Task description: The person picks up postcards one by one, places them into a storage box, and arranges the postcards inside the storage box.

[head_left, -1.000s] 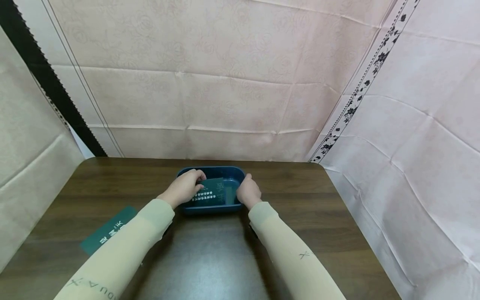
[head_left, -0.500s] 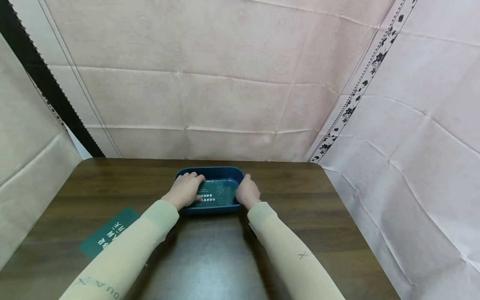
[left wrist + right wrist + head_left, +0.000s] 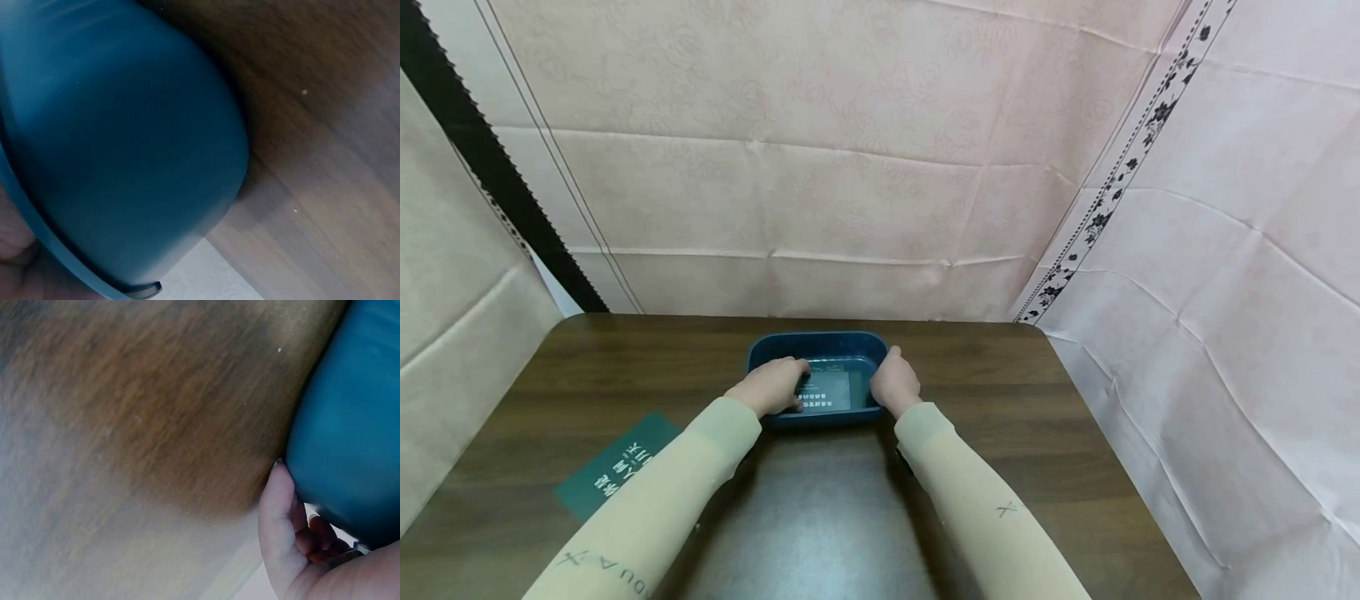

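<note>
The dark blue tray stands near the table's far edge, its outer wall filling much of the left wrist view. My left hand reaches in over its left end, fingers and thumb at the left side of a green printed card with white lettering. Part of that card is hidden under the hand. A darker green strip shows beyond the card's right edge. At the tray's right end, my right hand grips the wall, with fingers against the outside in the right wrist view.
Another green card with white lettering lies on the brown wooden table to the left, partly behind my left sleeve. Pale cloth hangs behind the table and along both sides.
The left hand pressed down deeper into the tray, then shifted slightly nearer to me. The card in it lay lower, then caught more light. The right hand stays at the tray's end.
</note>
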### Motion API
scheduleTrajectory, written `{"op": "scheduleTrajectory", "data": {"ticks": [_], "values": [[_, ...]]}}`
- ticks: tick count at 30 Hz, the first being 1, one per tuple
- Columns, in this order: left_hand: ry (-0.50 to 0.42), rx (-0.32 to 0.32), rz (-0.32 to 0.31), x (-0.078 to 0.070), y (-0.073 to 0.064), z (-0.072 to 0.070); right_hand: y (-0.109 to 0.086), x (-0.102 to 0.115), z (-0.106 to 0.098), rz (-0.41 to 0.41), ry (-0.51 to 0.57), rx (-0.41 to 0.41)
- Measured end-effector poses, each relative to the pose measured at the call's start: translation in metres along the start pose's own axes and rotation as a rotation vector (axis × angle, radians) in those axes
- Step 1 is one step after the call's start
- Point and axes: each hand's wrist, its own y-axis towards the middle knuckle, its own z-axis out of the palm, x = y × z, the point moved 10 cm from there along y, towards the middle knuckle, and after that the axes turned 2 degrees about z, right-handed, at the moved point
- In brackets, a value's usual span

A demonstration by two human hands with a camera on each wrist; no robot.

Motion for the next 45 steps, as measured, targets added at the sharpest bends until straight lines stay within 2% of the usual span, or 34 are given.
{"op": "scheduleTrajectory", "data": {"ticks": [9,15,24,29,34,40,45], "values": [[-0.012,0.052,-0.032,0.004,0.001,0.006,-0.001,0.001,0.0,-0.003,-0.011,0.006],[0.029,0.097,-0.025,0.002,-0.001,0.008,-0.001,0.001,0.0,0.004,-0.011,0.005],[0.027,0.104,-0.03,0.001,-0.003,0.008,0.0,0.0,-0.001,0.015,-0.02,-0.002],[-0.065,0.078,-0.035,0.002,-0.007,0.003,-0.002,0.001,-0.001,0.005,-0.024,-0.006],[-0.18,0.02,-0.043,0.001,-0.015,-0.011,0.0,0.0,0.0,0.006,-0.022,-0.009],[-0.121,-0.075,-0.023,0.005,-0.032,-0.034,0.003,-0.001,0.002,0.007,-0.035,0.003],[-0.148,-0.123,-0.056,0.019,-0.051,-0.049,0.002,-0.001,0.003,0.015,-0.015,0.013]]}}
